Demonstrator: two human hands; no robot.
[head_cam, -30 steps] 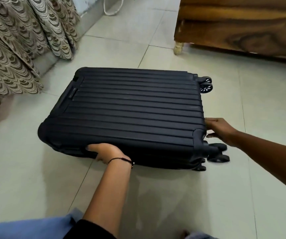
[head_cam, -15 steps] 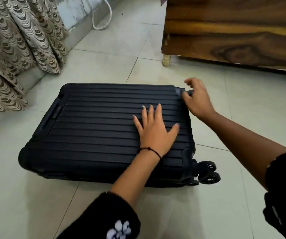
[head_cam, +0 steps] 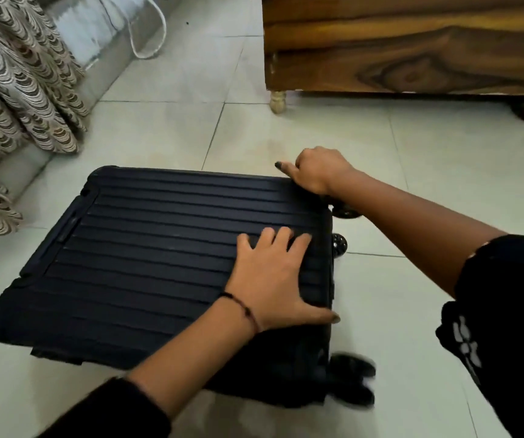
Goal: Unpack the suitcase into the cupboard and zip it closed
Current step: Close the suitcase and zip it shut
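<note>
A dark navy hard-shell suitcase [head_cam: 147, 248] with a ribbed lid lies flat on the tiled floor, closed, its wheels [head_cam: 350, 379] pointing right. My left hand [head_cam: 273, 279] rests flat on the lid near the right end, fingers spread, thumb at the lid's near right edge. My right hand [head_cam: 316, 170] is curled at the suitcase's far right corner, fingers bent over the edge; whether it pinches a zipper pull is hidden. No cupboard interior shows.
A wooden furniture piece [head_cam: 412, 49] on short turned legs [head_cam: 277, 101] stands beyond the suitcase at the upper right. Patterned curtains [head_cam: 17, 90] hang at the left by the wall, with a white cable [head_cam: 147, 36] looped beside them. Pale floor tiles [head_cam: 412, 172] surround the case.
The left hand left the near side edge and now lies flat on the lid, further right. The right hand went from the wheel end to the far right corner and curled there.
</note>
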